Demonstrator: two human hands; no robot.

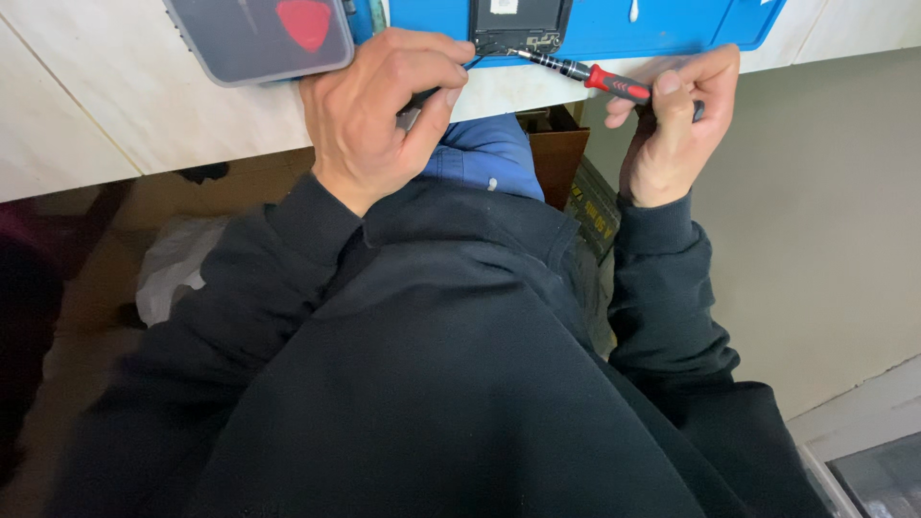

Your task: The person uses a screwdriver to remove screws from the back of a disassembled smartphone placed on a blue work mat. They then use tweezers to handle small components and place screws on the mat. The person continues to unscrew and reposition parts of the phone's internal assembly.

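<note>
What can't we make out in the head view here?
- Opened phone: upper part cut off by the top edge.
- Screwdriver tip: too small to tell which screw it meets.
- Dark tool under the left hand: mostly hidden by the fingers.
- Grey case: cut off at the top.

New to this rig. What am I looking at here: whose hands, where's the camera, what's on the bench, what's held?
There is no robot: a person works bare-handed, and the one camera sits on their head, looking down past a dark sweater. On the pale bench lies a blue work mat with an opened dark device on it, beside a grey lidded case. The right hand holds a red-handled screwdriver, its tip at the device. The left hand pinches a thin dark tool by the device's edge.
</note>
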